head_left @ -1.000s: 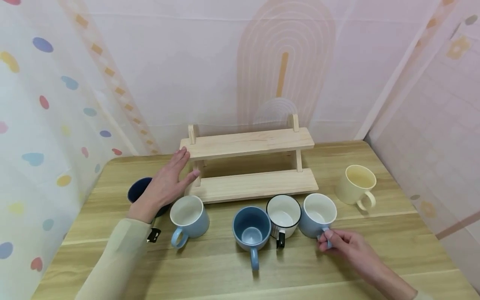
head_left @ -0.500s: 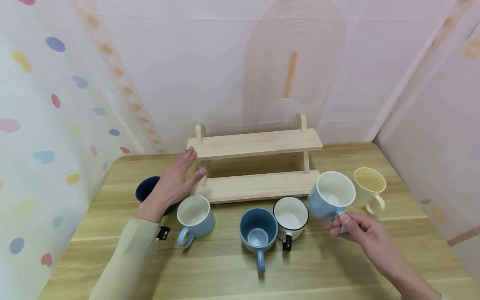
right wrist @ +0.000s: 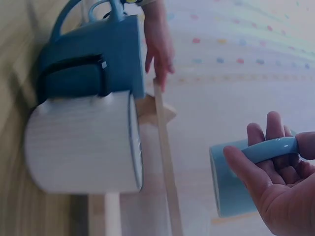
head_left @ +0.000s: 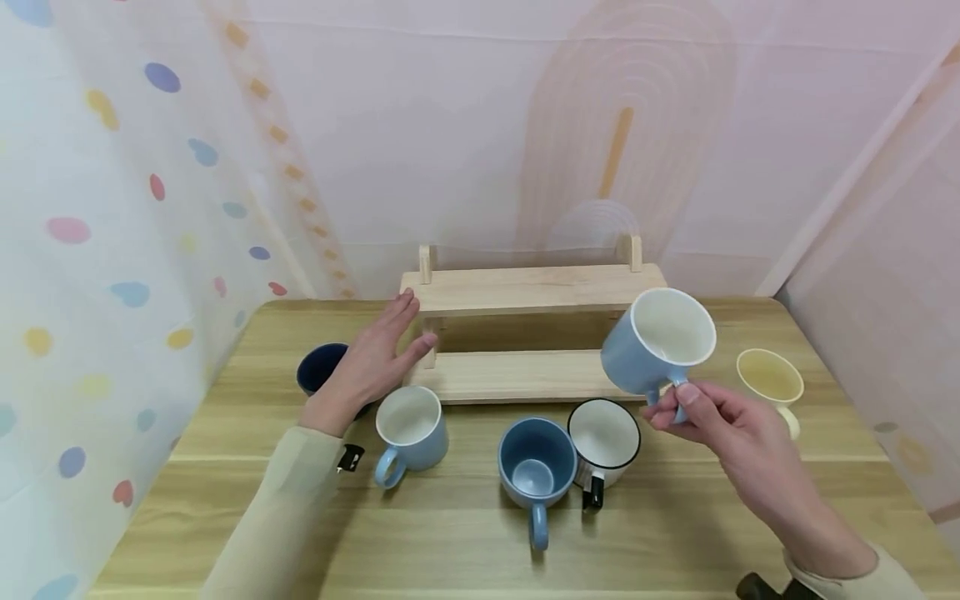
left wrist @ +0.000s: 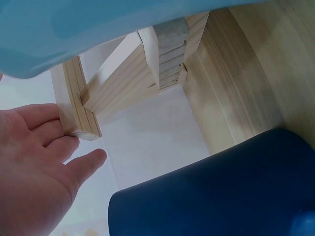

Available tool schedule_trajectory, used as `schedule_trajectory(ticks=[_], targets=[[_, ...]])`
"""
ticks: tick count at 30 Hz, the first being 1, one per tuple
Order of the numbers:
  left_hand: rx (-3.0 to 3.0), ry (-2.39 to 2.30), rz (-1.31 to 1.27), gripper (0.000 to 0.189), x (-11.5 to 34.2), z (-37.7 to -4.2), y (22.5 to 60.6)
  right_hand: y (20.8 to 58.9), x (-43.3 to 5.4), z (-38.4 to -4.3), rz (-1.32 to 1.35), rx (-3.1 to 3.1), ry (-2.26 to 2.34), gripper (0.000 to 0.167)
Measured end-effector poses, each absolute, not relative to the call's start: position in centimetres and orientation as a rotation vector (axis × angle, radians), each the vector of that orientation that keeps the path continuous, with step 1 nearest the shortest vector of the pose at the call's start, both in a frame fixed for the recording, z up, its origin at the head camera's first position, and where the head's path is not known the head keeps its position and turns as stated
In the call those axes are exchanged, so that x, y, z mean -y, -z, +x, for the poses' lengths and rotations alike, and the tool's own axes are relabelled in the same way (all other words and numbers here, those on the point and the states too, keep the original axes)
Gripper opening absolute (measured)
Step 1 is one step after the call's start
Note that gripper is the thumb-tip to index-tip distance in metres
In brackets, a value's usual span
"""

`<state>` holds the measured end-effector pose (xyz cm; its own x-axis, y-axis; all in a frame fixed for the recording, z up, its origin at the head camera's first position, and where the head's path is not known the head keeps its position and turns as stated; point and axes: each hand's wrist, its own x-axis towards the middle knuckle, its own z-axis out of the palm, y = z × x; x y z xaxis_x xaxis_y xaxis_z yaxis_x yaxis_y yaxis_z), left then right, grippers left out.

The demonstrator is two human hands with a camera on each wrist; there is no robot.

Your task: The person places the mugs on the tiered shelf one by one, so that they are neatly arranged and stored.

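Note:
By its handle my right hand holds a light blue mug with a white inside. The mug is off the table, tilted a little, and overlaps the right end of a two-tier wooden shelf in the head view. Fingers hook through the handle with the thumb on top, as the right wrist view shows for the mug. My left hand, fingers extended, touches the shelf's left end; in the left wrist view, its fingertips lie against the wooden edge.
Before the shelf stand another light blue mug, a darker blue mug and a white mug with black rim. A navy mug is partly behind my left hand. A yellow mug stands at right, partly hidden.
My right hand has lifted the light blue mug from the table beside the white mug, raising it toward the shelf's right end. My left hand stays at the shelf. The head view has shifted.

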<state>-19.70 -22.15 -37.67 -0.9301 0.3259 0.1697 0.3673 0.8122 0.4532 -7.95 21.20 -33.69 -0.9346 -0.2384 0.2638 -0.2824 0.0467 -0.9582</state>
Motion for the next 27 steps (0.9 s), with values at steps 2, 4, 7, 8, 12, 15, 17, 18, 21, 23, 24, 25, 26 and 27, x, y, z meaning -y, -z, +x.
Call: schedule_trajectory(ticks=[2, 4, 7, 8, 12, 15, 17, 18, 21, 23, 24, 25, 26, 27], targets=[[2.912, 0.753, -0.555, 0.084, 22.0, -19.6, 37.7, 33.2, -20.5, -8.3, 0.549, 2.258, -2.083, 0.028], [2.911, 0.756, -0.555, 0.084, 21.8, -19.6, 37.6, 32.8, -19.9, -8.8, 0.559, 2.267, -2.090, 0.030], [2.913, 0.757, -0.549, 0.085, 21.6, -19.5, 37.6, 32.3, -18.9, -9.6, 0.562, 2.282, -2.091, 0.032], [2.912, 0.758, -0.548, 0.085, 21.6, -19.5, 37.6, 32.2, -18.6, -9.9, 0.560, 2.290, -2.088, 0.033], [2.917, 0.748, -0.538, 0.085, 21.6, -19.5, 37.7, 31.6, -17.1, -11.1, 0.553, 2.319, -2.075, 0.036], [2.924, 0.745, -0.524, 0.085, 21.6, -19.6, 37.8, 31.0, -15.9, -12.0, 0.558, 2.336, -2.094, 0.038], [2.926, 0.747, -0.516, 0.085, 21.6, -19.6, 37.9, 30.7, -15.0, -12.7, 0.567, 2.332, -2.115, 0.038], [2.927, 0.751, -0.513, 0.086, 21.6, -19.6, 37.9, 30.6, -14.5, -13.0, 0.574, 2.325, -2.137, 0.037], [2.923, 0.760, -0.508, 0.085, 21.6, -19.6, 38.0, 30.4, -13.0, -14.0, 0.589, 2.297, -2.192, 0.035], [2.925, 0.758, -0.506, 0.086, 21.5, -19.6, 38.1, 30.3, -11.9, -14.6, 0.600, 2.284, -2.223, 0.035], [2.922, 0.759, -0.505, 0.086, 21.5, -19.6, 38.1, 30.3, -11.4, -14.9, 0.601, 2.279, -2.238, 0.035], [2.920, 0.758, -0.504, 0.085, 21.5, -19.6, 38.2, 30.2, -10.9, -15.2, 0.606, 2.276, -2.243, 0.035], [2.919, 0.756, -0.502, 0.085, 21.4, -19.6, 38.2, 30.2, -10.5, -15.5, 0.615, 2.269, -2.251, 0.034], [2.918, 0.754, -0.500, 0.085, 21.4, -19.6, 38.2, 30.1, -10.0, -15.8, 0.626, 2.267, -2.250, 0.034]])
